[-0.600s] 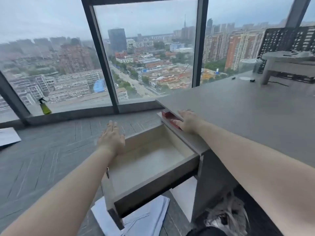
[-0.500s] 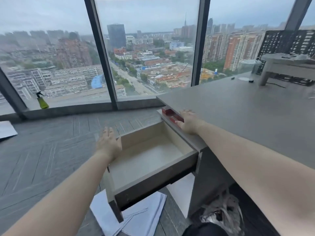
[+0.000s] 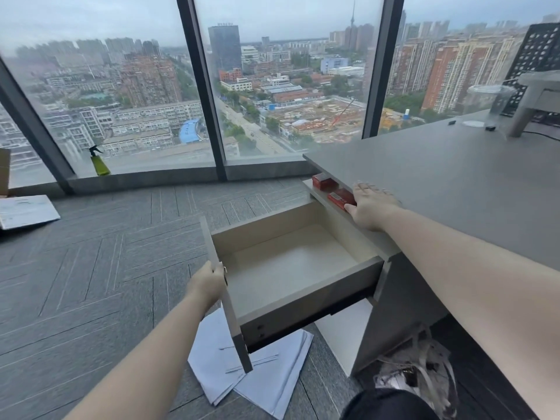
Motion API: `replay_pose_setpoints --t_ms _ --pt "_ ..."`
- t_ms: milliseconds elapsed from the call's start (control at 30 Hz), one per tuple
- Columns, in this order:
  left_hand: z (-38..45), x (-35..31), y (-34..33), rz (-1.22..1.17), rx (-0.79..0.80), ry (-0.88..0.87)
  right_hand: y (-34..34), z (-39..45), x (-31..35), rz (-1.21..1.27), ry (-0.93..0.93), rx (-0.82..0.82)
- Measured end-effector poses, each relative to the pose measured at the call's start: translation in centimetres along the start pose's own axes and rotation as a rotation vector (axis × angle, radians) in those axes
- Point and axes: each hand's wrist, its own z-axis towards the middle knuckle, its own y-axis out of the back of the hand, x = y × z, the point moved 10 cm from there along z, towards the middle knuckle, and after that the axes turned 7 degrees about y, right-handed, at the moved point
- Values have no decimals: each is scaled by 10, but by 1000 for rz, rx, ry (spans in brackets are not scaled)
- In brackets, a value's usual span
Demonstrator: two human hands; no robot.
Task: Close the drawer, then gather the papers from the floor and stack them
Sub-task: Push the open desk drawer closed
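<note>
An empty grey drawer (image 3: 288, 268) stands pulled far out of the grey desk (image 3: 454, 183). My left hand (image 3: 207, 281) grips the top edge of the drawer's front panel. Flat on the desk's left edge lies my right hand (image 3: 371, 206), fingers spread, beside a red box (image 3: 341, 198). Several white papers (image 3: 257, 377) lie fanned on the floor under the drawer. More white sheets (image 3: 25, 210) lie on the floor at the far left.
A second red box (image 3: 322, 180) sits on the shelf under the desktop. A green spray bottle (image 3: 100, 162) stands on the window sill. A bag (image 3: 421, 368) lies under the desk. A clear cup (image 3: 491, 104) and a stand (image 3: 533, 101) sit at the desk's far right.
My left hand has dropped from above the drawer's far corner onto the front panel's top edge and closed on it. The right hand stays on the desk edge.
</note>
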Motion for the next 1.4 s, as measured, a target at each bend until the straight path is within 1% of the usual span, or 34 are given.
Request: replay_pose_setpoints --t_ms 100,200,267,367,600,700,933,1067,1200,1267,1367,1400 --pt "-9 -21 -23 -120 112 -63 0 10 2 10 33 19" --pt "-9 -48 -55 -134 231 -145 2 20 2 34 63 13" --pt "-3 -63 -75 -145 271 -164 3 27 1 60 80 16" --pt "3 -87 -110 -100 319 -214 5 37 0 88 109 24" --pt "17 -140 -172 75 357 -350 13 52 -2 176 185 21" --pt "23 -157 -189 145 347 -393 13 58 -3 180 199 19" --pt "26 -179 -218 188 388 -446 14 66 -4 178 203 11" --pt "30 -185 -226 221 344 -455 14 66 -3 184 212 13" --pt "31 -185 -224 182 350 -485 15 64 -2 198 222 4" --pt "37 -185 -218 225 281 -492 16 63 -2 197 225 2" --pt "49 -188 -206 315 126 -499 16 63 -2 198 231 0" --pt "52 -188 -205 325 108 -492 16 63 -2 199 232 -2"
